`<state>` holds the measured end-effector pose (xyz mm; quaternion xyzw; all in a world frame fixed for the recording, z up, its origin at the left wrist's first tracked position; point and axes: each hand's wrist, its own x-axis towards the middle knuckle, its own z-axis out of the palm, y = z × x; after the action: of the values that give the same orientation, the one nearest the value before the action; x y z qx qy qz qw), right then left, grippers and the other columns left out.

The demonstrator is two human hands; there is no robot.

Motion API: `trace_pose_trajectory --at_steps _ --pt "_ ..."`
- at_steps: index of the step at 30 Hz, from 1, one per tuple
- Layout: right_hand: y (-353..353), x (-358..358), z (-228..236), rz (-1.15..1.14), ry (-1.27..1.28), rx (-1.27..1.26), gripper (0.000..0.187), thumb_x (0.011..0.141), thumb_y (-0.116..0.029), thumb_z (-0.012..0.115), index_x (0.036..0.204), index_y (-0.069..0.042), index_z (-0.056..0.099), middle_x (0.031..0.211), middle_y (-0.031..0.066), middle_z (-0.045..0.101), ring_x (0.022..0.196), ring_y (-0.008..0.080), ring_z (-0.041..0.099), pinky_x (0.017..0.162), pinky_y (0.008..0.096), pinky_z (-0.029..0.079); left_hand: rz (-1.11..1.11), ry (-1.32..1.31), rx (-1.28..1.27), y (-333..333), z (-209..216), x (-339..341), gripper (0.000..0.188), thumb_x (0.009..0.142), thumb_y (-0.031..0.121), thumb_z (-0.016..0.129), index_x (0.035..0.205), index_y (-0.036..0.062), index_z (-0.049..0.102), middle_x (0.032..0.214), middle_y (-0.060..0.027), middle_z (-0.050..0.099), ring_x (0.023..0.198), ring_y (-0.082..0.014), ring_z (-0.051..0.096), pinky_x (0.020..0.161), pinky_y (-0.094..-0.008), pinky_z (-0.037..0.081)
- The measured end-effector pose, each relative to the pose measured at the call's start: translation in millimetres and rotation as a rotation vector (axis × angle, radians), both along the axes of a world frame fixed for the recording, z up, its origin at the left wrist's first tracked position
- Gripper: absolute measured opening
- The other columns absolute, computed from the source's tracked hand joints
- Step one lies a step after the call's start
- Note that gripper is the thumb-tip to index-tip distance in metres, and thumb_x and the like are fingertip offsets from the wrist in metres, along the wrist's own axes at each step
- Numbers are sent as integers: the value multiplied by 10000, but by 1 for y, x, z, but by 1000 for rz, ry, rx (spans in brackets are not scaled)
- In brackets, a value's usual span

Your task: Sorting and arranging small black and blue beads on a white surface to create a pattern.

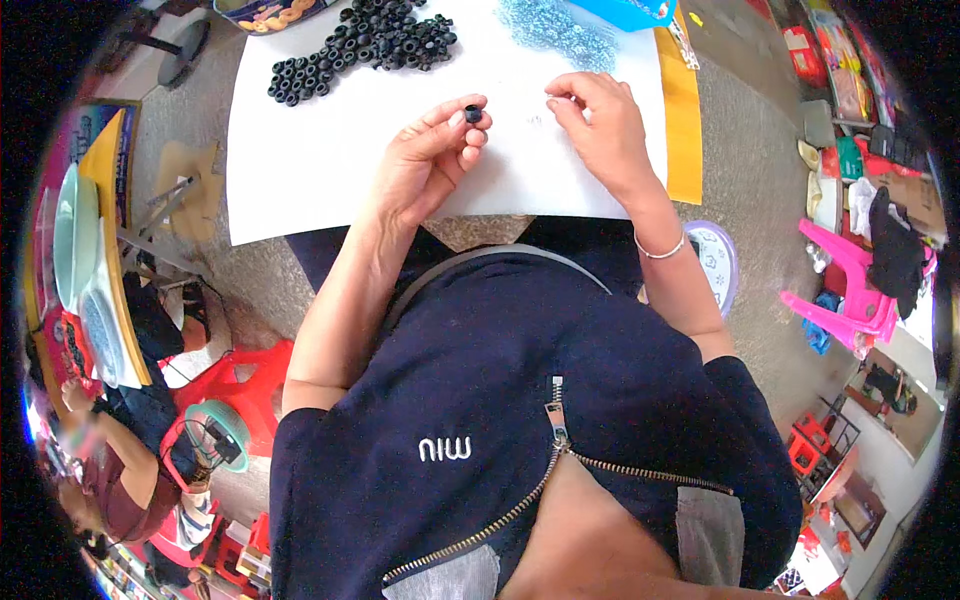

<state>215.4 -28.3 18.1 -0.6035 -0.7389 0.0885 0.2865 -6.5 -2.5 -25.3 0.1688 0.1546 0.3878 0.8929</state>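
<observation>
My left hand [432,155] is closed, with a small black ring-shaped cap [473,115] pinched between thumb and fingertips, its hollow end facing up. To its right, my right hand [603,128] has thumb and index finger pressed together above the white tabletop [520,180]. Whatever sits in that pinch is too small to name. A few tiny clear bits [535,120] lie on the white surface between the hands. Beyond my left hand spreads a heap of similar black caps [385,40]. Past my right hand lies a pile of small clear bluish pieces [570,42].
A blue container [640,12] stands at the far right corner, and a round tin [270,14] at the far left. Yellow board [683,130] edges the table's right side. A person [125,470] sits at the left near a red stool [245,390]. Pink stool [850,285] at right.
</observation>
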Motion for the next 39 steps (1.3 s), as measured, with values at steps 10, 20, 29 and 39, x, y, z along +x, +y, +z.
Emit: trace_pose_trajectory --at_steps 10,20,29,39 --pt "-2 -51 14 119 266 142 122 776 -33 684 898 -40 677 862 42 644 800 156 564 716 270 458 36 151 43 -3 3 6 251 889 56 586 1124 -33 601 915 -79 636 789 -128 580 734 -249 497" --pt "-17 -58 10 152 -31 262 273 748 -51 654 1020 -70 663 928 53 613 833 223 541 752 355 378 50 176 12 -4 6 11 237 906 71 569 1112 -45 582 930 -65 628 764 -124 576 718 -242 488" --pt "1 -57 20 101 361 -66 94 791 -143 649 853 -73 639 790 70 613 779 244 563 744 376 398 63 149 34 -2 0 9 230 912 89 573 1105 -35 589 902 -55 606 744 -115 555 699 -232 479" --pt "76 -63 -16 75 -8 82 129 772 -209 641 782 -81 654 811 77 649 809 266 588 749 408 420 39 163 38 -4 3 6 254 903 85 580 1130 -29 582 914 -68 600 759 -131 557 702 -242 477"
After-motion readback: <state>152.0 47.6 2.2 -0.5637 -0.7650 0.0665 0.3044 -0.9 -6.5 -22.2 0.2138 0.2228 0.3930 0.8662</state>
